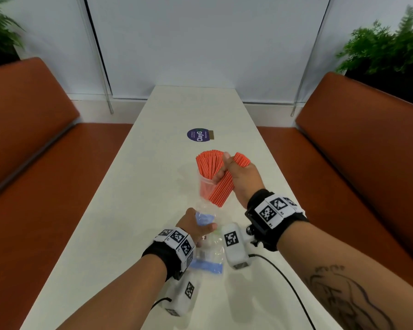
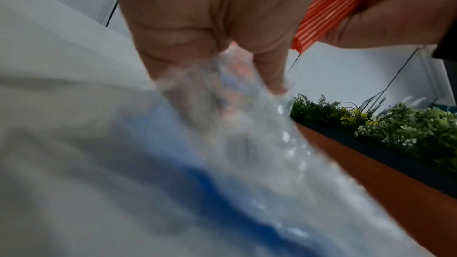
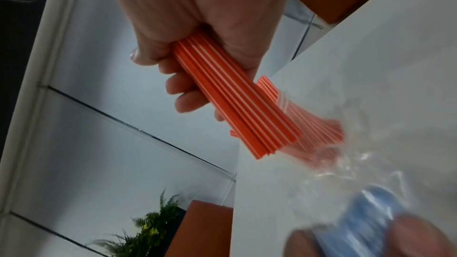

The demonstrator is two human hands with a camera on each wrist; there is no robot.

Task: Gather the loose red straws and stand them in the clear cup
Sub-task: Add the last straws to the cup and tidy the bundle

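My right hand [image 1: 234,177] grips a thick bundle of red straws [image 1: 224,184] above the white table [image 1: 134,186]; the same bundle [image 3: 237,103] fills my fist in the right wrist view. Just left of it stands the clear cup [image 1: 204,186], with several red straws [image 1: 209,164] fanned out of its top. Nearer me, my left hand [image 1: 196,226] pinches a clear plastic bag with blue print [image 1: 206,236]. That bag [image 2: 222,116] is blurred in the left wrist view, held between thumb and fingers.
A round purple sticker [image 1: 199,134] lies farther up the table. Orange bench seats [image 1: 41,163] flank both sides, with plants [image 1: 386,51] behind them. A white wall closes the far end. A black cable [image 1: 284,279] runs from my right wrist.
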